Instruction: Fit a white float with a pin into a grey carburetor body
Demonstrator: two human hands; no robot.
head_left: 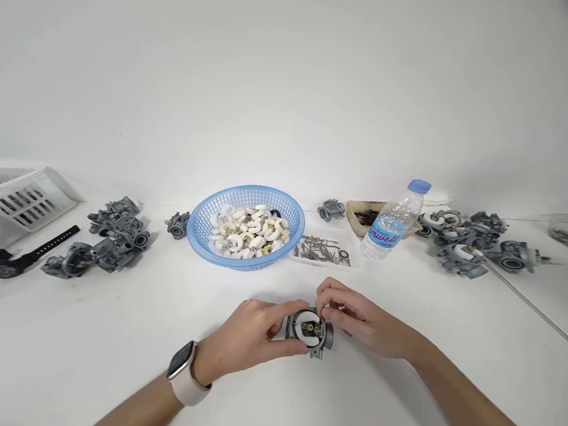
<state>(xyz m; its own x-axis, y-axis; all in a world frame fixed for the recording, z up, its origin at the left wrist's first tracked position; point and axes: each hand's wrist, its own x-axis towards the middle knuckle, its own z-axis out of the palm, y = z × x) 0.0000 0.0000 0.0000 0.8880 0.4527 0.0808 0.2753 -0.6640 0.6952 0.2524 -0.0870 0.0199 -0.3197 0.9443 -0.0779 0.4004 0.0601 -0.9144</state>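
Observation:
A grey metal carburetor body (328, 337) rests on the white table in front of me, its open bowl side facing up. Inside it sits a white C-shaped float (299, 329) around brass parts. Thumb and index finger of my left hand (248, 337) grip the carburetor from its left side. At its upper right edge is my right hand (357, 316), fingertips pinched together. Whatever is between those fingertips, if anything, is too small or hidden to make out.
Behind my hands stands a blue basket (197, 238) of white floats, beside a tray (314, 264) of small metal pins. A water bottle (390, 226) leans near a beige box (352, 220). Carburetors (116, 239) lie left and more (468, 242) right, with a thin rod (550, 324).

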